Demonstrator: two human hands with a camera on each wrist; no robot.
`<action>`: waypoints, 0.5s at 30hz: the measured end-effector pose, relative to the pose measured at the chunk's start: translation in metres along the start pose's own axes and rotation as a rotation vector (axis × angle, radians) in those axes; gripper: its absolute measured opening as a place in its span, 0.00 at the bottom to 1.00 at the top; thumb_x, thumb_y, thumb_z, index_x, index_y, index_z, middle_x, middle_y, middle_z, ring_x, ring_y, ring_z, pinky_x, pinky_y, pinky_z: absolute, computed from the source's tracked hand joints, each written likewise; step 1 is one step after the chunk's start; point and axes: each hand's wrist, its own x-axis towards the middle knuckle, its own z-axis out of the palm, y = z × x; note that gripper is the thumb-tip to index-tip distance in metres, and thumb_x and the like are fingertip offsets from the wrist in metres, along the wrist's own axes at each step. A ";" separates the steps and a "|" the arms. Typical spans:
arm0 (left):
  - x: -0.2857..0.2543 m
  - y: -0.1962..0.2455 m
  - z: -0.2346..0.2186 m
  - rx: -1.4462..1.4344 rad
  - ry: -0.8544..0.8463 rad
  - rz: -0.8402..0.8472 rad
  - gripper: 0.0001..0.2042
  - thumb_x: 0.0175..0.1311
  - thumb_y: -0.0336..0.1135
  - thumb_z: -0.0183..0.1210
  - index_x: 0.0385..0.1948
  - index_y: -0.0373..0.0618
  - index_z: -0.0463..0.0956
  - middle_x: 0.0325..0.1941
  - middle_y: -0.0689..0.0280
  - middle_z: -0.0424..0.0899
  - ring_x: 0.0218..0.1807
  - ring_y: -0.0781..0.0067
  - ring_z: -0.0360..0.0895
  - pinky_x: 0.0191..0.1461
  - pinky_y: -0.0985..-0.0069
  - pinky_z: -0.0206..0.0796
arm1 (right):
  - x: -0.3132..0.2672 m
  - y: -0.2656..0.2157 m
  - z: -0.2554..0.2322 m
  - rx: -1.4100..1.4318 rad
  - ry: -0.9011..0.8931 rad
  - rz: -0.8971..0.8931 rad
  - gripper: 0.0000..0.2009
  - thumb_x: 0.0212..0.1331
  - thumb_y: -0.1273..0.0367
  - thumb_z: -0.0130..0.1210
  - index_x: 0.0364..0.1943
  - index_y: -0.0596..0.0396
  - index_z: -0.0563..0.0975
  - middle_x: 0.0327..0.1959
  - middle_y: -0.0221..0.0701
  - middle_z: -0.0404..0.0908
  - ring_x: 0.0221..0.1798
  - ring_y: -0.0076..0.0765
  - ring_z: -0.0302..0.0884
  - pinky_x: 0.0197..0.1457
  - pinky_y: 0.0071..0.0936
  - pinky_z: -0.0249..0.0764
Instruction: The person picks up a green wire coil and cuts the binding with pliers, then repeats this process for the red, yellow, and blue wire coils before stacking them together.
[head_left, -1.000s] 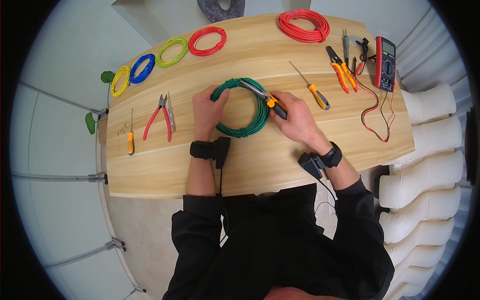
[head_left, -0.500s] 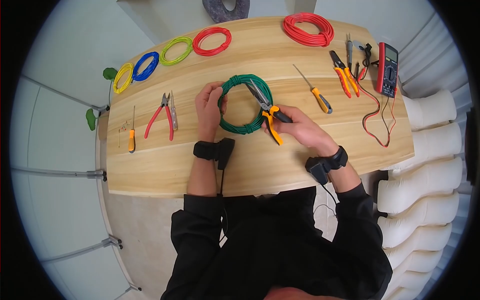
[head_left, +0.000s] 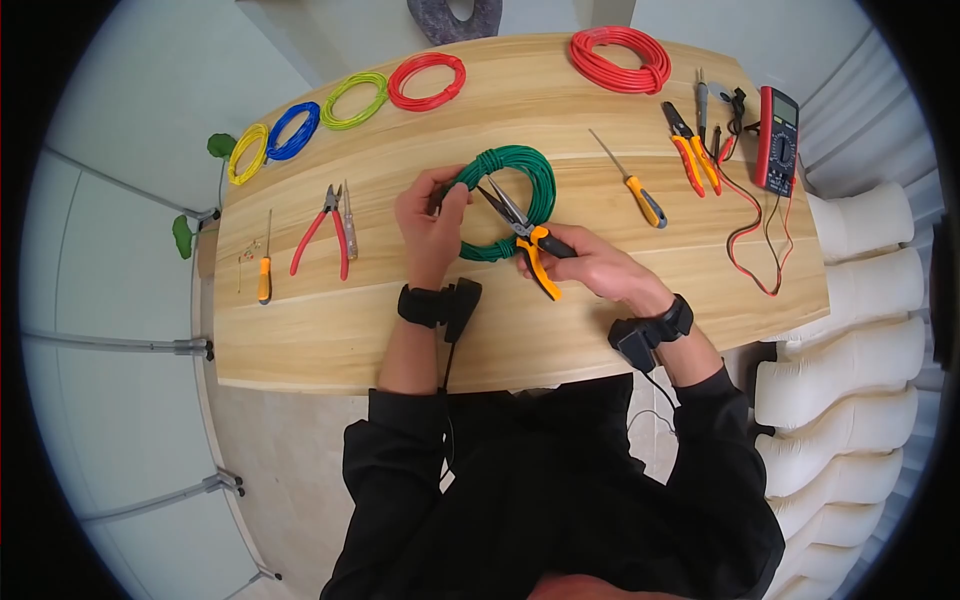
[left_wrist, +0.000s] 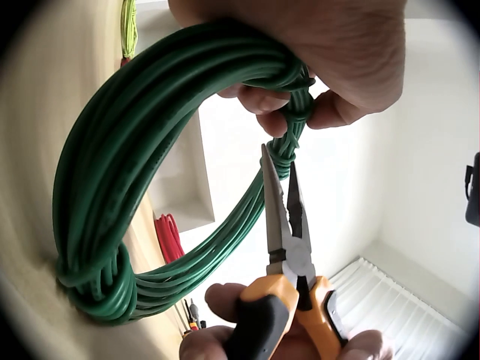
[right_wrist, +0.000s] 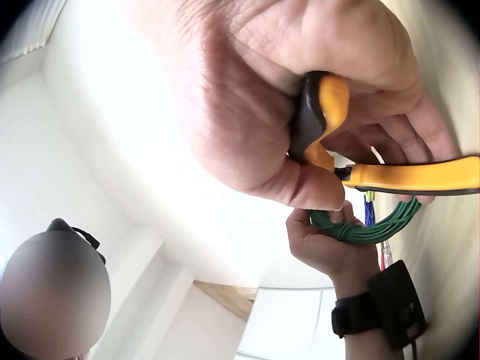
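Note:
My left hand (head_left: 432, 226) grips the left side of a green wire coil (head_left: 541, 180), held up off the table; in the left wrist view its fingers pinch the coil (left_wrist: 112, 150) beside a wrapped tie. My right hand (head_left: 606, 268) holds long-nose pliers (head_left: 525, 228) with orange and black handles. Their jaws stand apart, pointing up and left within the ring. Seen from the left wrist, the tips of the pliers (left_wrist: 297, 259) lie close to the tie; whether they touch it I cannot tell. One orange handle (right_wrist: 412, 177) sticks out past the right fingers.
On the wooden table (head_left: 350, 340) lie red-handled cutters (head_left: 303, 243), a tester, and a small screwdriver (head_left: 265, 280) at left. Yellow, blue, lime and red coils (head_left: 395, 85) line the back. At right are a screwdriver (head_left: 645, 202), a large red coil (head_left: 655, 72), strippers (head_left: 695, 165) and a multimeter (head_left: 767, 140).
The pliers have swung away from the coil's top tie and their handles have spread. The left hand has shifted right with the coil, its thumb now over the coil's left side.

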 end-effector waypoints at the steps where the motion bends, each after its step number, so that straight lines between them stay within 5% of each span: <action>1: -0.001 0.001 0.001 0.065 -0.001 0.063 0.08 0.55 0.24 0.51 0.35 0.32 0.73 0.23 0.65 0.76 0.19 0.85 0.66 0.22 0.90 0.55 | 0.000 0.000 -0.001 -0.010 -0.009 -0.012 0.13 0.43 0.76 0.45 0.37 0.60 0.70 0.31 0.28 0.72 0.35 0.23 0.66 0.41 0.19 0.63; 8: -0.002 0.007 0.004 0.276 0.022 0.257 0.07 0.50 0.25 0.57 0.30 0.34 0.75 0.19 0.69 0.76 0.20 0.87 0.68 0.23 0.86 0.59 | -0.011 -0.018 0.007 -0.047 0.050 -0.044 0.15 0.41 0.76 0.44 0.38 0.59 0.69 0.28 0.27 0.68 0.32 0.23 0.63 0.34 0.20 0.62; 15: -0.002 0.026 0.014 0.545 -0.012 0.515 0.05 0.44 0.25 0.59 0.24 0.38 0.73 0.14 0.64 0.71 0.13 0.74 0.67 0.18 0.81 0.57 | -0.016 -0.022 0.008 -0.158 0.071 -0.052 0.16 0.40 0.77 0.44 0.39 0.59 0.68 0.27 0.29 0.66 0.31 0.25 0.63 0.33 0.22 0.62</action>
